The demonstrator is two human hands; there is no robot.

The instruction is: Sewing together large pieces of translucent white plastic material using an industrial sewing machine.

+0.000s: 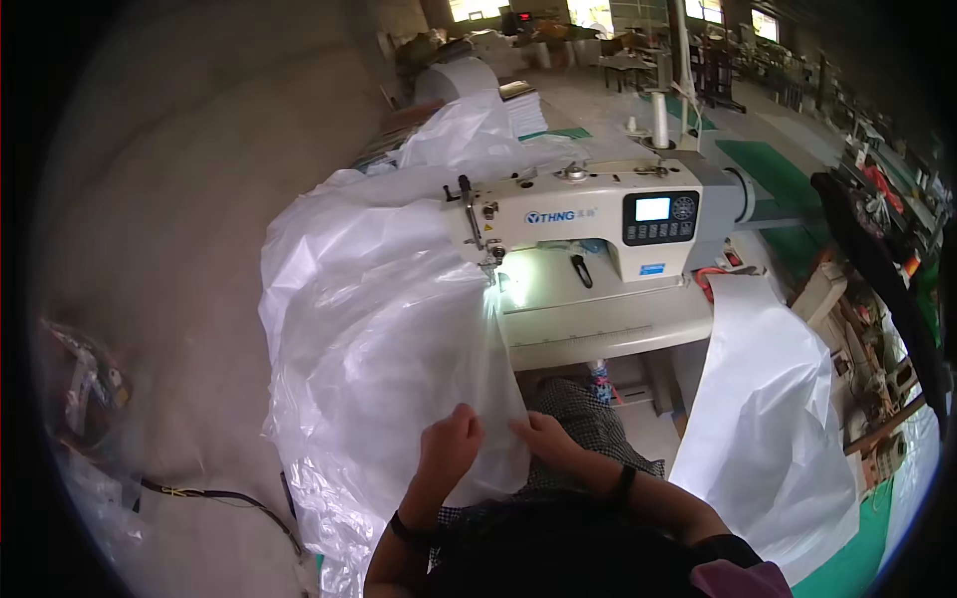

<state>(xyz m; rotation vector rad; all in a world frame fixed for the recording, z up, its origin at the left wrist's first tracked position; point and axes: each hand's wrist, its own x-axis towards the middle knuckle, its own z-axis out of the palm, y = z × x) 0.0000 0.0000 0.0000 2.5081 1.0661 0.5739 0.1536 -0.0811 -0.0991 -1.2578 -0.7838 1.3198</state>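
White, translucent sheeting [389, 349] in the head view covers the left end of the desk [623, 311], its right-hand border running from the needle area of the sewing machine [573, 196] past the desk's front edge toward the person. The right hand [550, 442], nearer that border, seems to pinch it; the left hand [451, 444] curls over the sheeting, whether its grip holds any I cannot tell. Blue lettering [549, 216] marks the machine's arm, a blue label [652, 269] its base.
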